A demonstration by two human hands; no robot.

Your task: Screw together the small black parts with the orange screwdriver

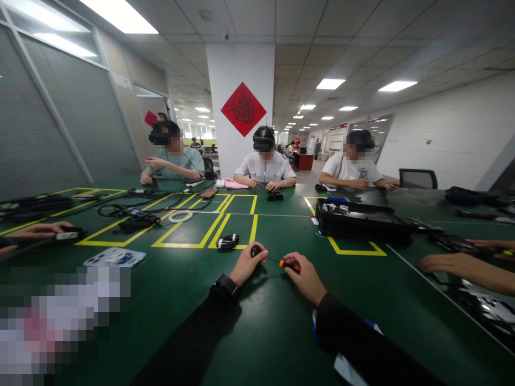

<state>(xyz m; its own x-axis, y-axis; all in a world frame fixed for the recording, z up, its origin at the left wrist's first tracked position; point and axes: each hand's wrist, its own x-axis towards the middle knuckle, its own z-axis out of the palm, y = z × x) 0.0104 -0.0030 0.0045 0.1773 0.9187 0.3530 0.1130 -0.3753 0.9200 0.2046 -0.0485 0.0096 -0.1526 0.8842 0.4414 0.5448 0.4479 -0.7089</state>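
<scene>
Your left hand is clenched around a small black part, pinning it to the green table. Your right hand grips the orange handle of a screwdriver, fingers curled tight on it; the thin shaft runs toward 9 o'clock, and its tip meets the part. The two hands sit near each other, at about 12 o'clock from you, close in.

Just beyond the left hand, at 11 o'clock, a second black part lies on the yellow tape line. Further out at 1 o'clock rests a black tray. At 10 o'clock lie a white ring and some cables. Three people sit across the table. A neighbour's arm reaches in at 3 o'clock, and another person's hand lies at 9 o'clock.
</scene>
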